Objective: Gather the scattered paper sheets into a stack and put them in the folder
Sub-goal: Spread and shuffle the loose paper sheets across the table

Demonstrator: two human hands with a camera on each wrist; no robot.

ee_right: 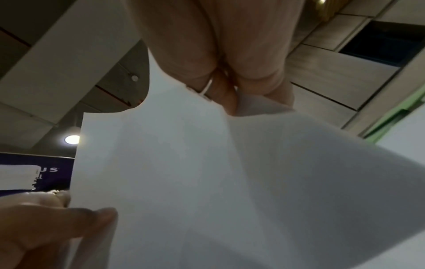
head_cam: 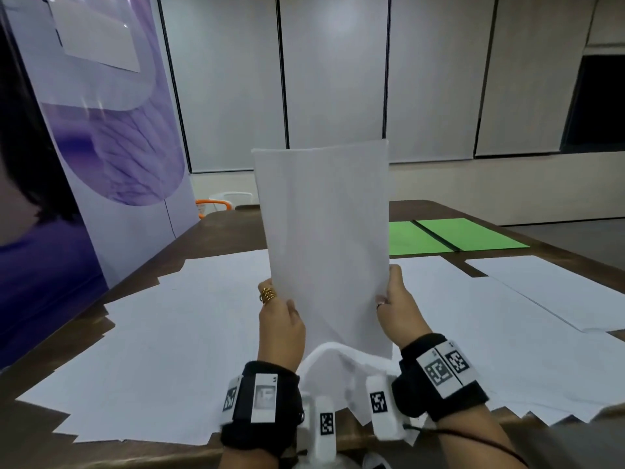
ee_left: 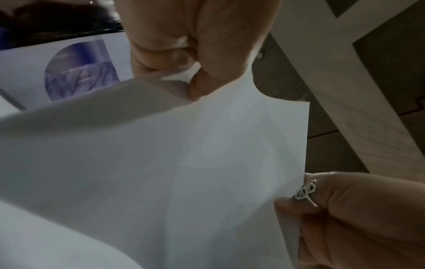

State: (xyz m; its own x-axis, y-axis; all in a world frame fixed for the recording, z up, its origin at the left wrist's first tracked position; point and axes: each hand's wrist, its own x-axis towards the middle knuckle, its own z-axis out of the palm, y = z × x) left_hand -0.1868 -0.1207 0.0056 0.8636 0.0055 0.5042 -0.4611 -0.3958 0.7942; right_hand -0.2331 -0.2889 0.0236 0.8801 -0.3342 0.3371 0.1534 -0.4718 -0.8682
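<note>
I hold a small bundle of white sheets (head_cam: 324, 231) upright over the middle of the brown table (head_cam: 230, 231). My left hand (head_cam: 282, 319) pinches its left edge low down and my right hand (head_cam: 397, 302) pinches its right edge. The bundle's bottom curls toward me. In the left wrist view my left hand (ee_left: 184, 54) grips the sheets (ee_left: 161, 163); in the right wrist view my right hand (ee_right: 218, 63) grips the sheets (ee_right: 184, 182). More white sheets (head_cam: 162, 350) lie scattered flat. The green folder (head_cam: 473, 235) lies open at the far right, partly hidden behind the bundle.
Loose sheets also cover the table's right side (head_cam: 507, 333), and one lies apart at the far right (head_cam: 558, 292). A tall purple banner (head_cam: 101, 147) stands along the table's left edge. An orange and white chair (head_cam: 220, 203) shows beyond the far edge.
</note>
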